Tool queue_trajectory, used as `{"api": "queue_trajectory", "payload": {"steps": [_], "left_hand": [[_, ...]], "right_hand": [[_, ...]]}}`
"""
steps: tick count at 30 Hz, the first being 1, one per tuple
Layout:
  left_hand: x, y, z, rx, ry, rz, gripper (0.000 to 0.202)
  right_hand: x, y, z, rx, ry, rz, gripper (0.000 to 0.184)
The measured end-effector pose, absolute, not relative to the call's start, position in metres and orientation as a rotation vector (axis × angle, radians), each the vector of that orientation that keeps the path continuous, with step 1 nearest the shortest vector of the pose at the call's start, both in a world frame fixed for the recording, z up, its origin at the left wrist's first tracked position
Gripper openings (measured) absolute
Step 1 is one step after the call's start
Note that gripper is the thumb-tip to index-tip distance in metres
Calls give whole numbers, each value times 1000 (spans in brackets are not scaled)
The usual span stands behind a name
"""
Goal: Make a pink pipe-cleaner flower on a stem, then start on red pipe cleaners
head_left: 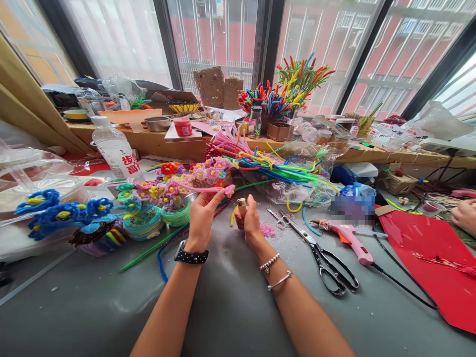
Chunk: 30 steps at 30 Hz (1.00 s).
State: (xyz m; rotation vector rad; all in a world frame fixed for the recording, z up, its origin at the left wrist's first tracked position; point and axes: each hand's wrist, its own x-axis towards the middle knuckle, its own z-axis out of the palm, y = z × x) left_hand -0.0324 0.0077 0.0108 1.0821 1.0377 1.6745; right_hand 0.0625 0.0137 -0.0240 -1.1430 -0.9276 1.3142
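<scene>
Between thumb and fingers, my left hand (202,218) pinches a pink pipe cleaner (186,187) whose right end is shaped into a small bud or flower. My right hand (250,223) is wrapped round a lighter (241,204), its metal top facing the pink end a short gap away. No flame can be made out. Pink fuzz clippings (267,230) lie on the grey table just right of my right hand. Behind my left hand stand pipe-cleaner flowers in coiled pots, among them a green pot (176,214) with pink blooms (210,171).
Black-handled scissors (327,263), small scissors (281,221) and a pink glue gun (351,240) with its cord lie to the right. Beyond are a red sheet (424,258) and another person's hand (464,216). Loose pipe cleaners (282,168) and a bottle (113,148) stand behind.
</scene>
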Motion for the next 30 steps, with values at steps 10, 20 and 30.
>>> {"api": "queue_trajectory", "payload": {"steps": [10,20,30], "left_hand": [[-34,8,16,775,821,1621,20],[-35,8,16,896,826,1575,13],[-33,3,16,1102,930,1468,30]], "right_hand": [[69,15,-25,-1060,-694,1249,54],[95,34,-34,-1594,-960,743,19],[106,40,-38,-1560,-1112,657,41]]}}
